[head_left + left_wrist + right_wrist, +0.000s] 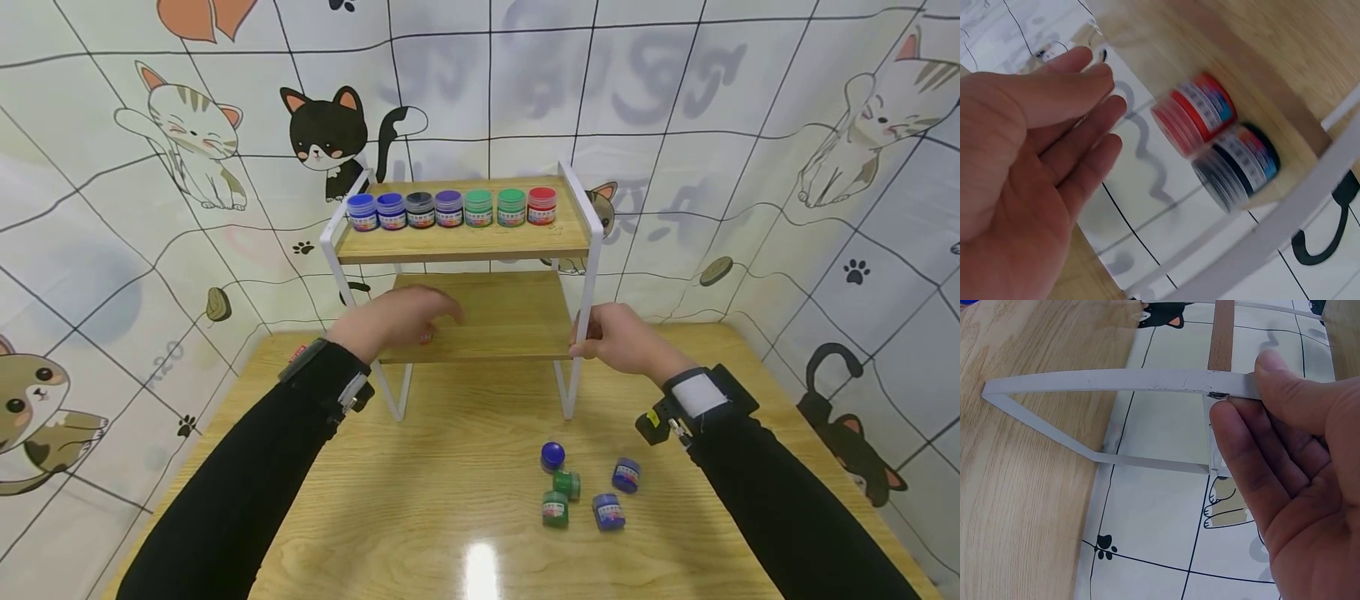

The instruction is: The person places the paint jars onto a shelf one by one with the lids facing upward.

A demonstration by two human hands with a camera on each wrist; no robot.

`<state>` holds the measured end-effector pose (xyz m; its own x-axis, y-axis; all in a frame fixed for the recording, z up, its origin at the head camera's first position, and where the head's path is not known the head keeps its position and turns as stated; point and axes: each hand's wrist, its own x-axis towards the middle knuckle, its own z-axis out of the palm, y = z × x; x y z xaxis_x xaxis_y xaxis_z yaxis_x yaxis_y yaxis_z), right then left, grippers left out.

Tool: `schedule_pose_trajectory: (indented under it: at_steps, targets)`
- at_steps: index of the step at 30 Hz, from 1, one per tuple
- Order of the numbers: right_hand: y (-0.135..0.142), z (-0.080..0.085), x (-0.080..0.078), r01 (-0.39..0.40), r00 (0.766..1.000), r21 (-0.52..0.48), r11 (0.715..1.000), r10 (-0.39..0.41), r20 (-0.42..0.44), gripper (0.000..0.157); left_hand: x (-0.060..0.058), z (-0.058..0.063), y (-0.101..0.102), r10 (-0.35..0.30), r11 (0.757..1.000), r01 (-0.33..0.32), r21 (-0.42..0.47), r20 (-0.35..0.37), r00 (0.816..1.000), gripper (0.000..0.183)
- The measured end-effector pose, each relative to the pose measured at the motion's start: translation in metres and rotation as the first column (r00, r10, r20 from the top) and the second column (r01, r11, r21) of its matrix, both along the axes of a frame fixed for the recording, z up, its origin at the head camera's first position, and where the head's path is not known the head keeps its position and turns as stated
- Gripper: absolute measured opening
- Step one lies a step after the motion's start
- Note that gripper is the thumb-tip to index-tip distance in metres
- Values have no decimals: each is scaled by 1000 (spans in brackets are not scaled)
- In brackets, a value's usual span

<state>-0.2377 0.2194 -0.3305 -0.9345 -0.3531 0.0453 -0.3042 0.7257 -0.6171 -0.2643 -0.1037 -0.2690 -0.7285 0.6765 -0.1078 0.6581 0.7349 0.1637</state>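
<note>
Black grid lines and cartoon cats cover the white printed sheeting (465, 92) around a pale, wood-grained table (420, 500). On it, facing the person, stands a white-framed rack (472, 255) with two wood-coloured shelves. Seven small screw-lidded jars (448, 208) line the top: two blue, one black, one purple, two green, one red. The left hand (397, 321) is over the left part of the lower shelf (510, 317), its fingers loosely bent and holding nothing. The left wrist view shows, just beyond those fingertips and apart from them, a clear-sided jar of red paint (1194, 115) beside a matching black one (1238, 165). The right hand (618, 337) pinches the rack's white right upright (588, 292) between thumb and fingers, near the lower shelf's edge. Nearer the person, on the tabletop, are two green jars (555, 510) and three blue or violet-blue jars (626, 475).
</note>
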Motion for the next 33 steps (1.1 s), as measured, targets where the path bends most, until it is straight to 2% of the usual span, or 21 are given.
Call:
schedule_pose_trajectory:
  at_steps: [4, 8, 14, 21, 26, 33]
  targets:
    - [0, -1, -1, 1, 1000, 2, 1000, -1, -6, 6, 9, -4, 6, -96, 994, 97, 59, -19, 995, 37]
    - [0, -1, -1, -6, 1000, -5, 1000, 6, 2, 6, 19, -12, 14, -148, 986, 148, 70, -8, 989, 35]
    - [0, -2, 0, -8, 1000, -2, 1000, 8, -3, 5, 32, -32, 24, -235, 970, 234, 73, 14, 972, 34]
    - [2, -1, 0, -5, 1000, -1, 1000, 5, -12, 6, 41, -67, 33, -244, 970, 244, 13, 78, 967, 34]
    - [3, -2, 0, 2, 1000, 3, 1000, -2, -13, 5, 43, -92, 40, -236, 972, 236, 20, 130, 963, 33]
    - [3, -2, 0, -1, 1000, 1, 1000, 1, -7, 6, 45, -130, 50, -264, 964, 263, 29, 154, 952, 35]
